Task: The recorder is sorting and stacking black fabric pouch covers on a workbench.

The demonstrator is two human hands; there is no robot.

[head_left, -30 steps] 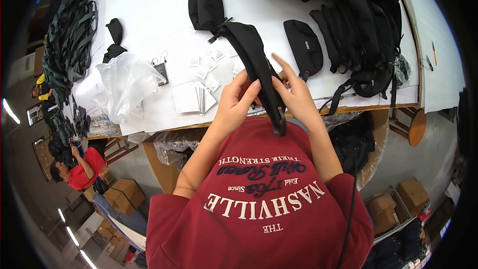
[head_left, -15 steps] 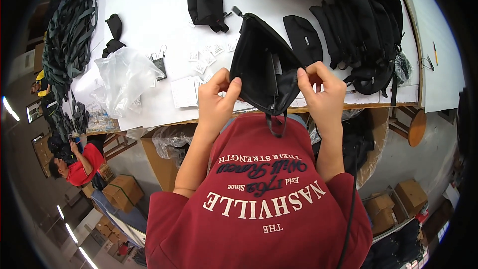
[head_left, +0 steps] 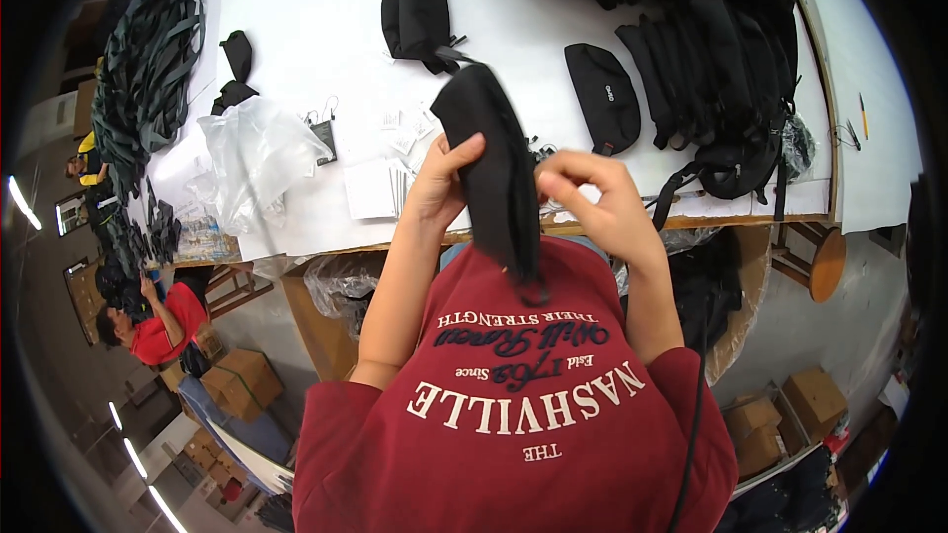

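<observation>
Hands meet at the table's near edge [head_left: 750, 219]: the left hand [head_left: 441, 186] and right hand [head_left: 597, 205] both pinch a black fabric pouch [head_left: 494, 163], lifted clear above the tabletop. White paper tags [head_left: 380, 183] lie just beside, black bags [head_left: 711, 79] farther right.

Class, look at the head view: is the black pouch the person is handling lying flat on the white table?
No. Both the left hand and the right hand hold the black pouch up, clear of the white table.
</observation>
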